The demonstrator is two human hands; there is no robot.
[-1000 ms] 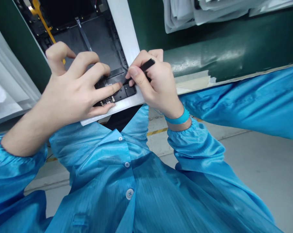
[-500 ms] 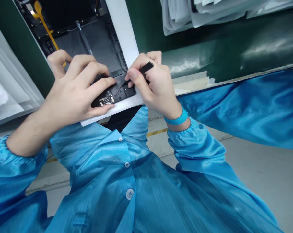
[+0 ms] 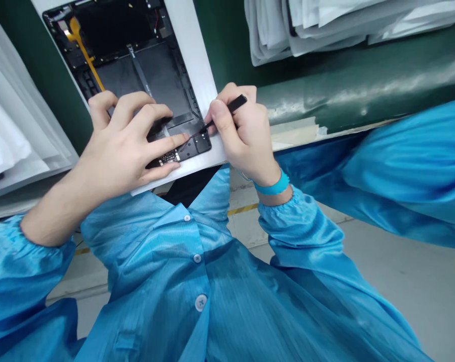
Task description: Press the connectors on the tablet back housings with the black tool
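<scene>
A glossy striped blue smock (image 3: 155,266) with white buttons (image 3: 201,302) and gathered cuffs (image 3: 288,213) (elasticated, it appeared) met a turquoise band (image 3: 273,185) at the right wrist (image 3: 275,198).

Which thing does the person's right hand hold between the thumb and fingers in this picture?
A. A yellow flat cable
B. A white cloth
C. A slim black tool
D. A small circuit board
C. The right hand pinches a slim black tool, with its tip down on the black tablet housing.

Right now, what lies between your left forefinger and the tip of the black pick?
In the head view, a thin red wire lying on the black panel.
</scene>
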